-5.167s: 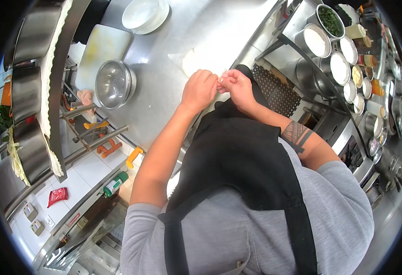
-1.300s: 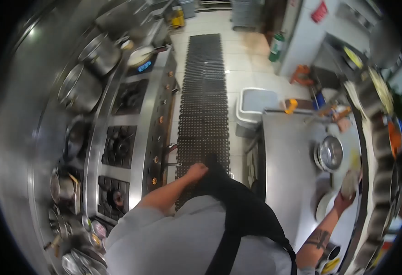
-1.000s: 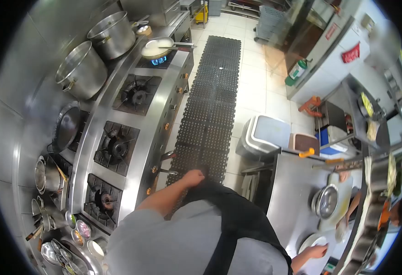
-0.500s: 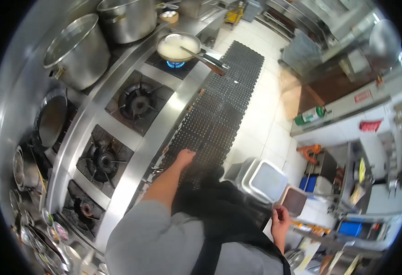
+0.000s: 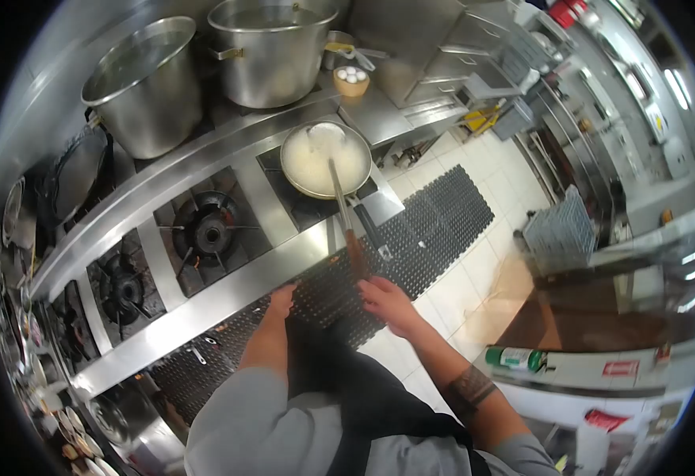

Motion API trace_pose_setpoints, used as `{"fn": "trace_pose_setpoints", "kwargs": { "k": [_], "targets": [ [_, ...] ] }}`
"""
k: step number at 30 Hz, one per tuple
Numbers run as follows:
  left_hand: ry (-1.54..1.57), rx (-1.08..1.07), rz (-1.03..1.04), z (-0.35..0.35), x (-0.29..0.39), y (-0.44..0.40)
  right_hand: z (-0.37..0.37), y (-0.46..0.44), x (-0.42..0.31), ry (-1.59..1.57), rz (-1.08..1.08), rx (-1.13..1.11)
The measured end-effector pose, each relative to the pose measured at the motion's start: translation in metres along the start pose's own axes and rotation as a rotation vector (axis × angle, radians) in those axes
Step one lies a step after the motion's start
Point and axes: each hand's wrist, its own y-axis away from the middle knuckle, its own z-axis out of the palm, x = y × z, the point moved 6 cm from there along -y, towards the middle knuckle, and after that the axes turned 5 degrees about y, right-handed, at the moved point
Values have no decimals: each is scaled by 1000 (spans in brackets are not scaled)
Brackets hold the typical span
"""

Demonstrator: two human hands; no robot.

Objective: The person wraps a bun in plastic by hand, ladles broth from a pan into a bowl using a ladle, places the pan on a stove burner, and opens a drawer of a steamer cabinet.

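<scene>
Both your arms out ahead of your torso, bare below short sleeves. Your left hand [image 5: 282,301] sits just forward of the left forearm [image 5: 266,339], which runs nearly straight ahead; its finger pose is unclear. Your right forearm [image 5: 450,373], tattooed toward the elbow, angles forward and inward. Your right hand [image 5: 391,305] is about level with the left, apart from it, fingers leading, loosely bent.

The steel stove [image 5: 260,202] carries a frying pan [image 5: 308,189] at its right end; two stockpots [image 5: 153,115] [image 5: 272,70] stand along its back. A tan bowl [image 5: 352,89] rests on the adjoining counter [image 5: 377,117]. A black mat [image 5: 436,210] covers part of the tiled floor [image 5: 460,274].
</scene>
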Motion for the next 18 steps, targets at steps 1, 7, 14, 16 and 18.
{"fn": "trace_pose_setpoints", "kwargs": {
  "k": [1,7,14,16,18],
  "targets": [
    [31,15,-17,6,-4,-8,9,-17,-8,-102,74,-36],
    [179,326,-58,49,10,25,32,-62,-65,-464,369,-633],
    [-825,757,445,70,2,8,-62,-109,-174,-204,365,-626],
    [-631,615,369,88,18,19,-99,-115,-199,-6,302,-626],
    [134,75,185,142,65,71,-136,-129,-228,807,-2,-454]
  ]
}}
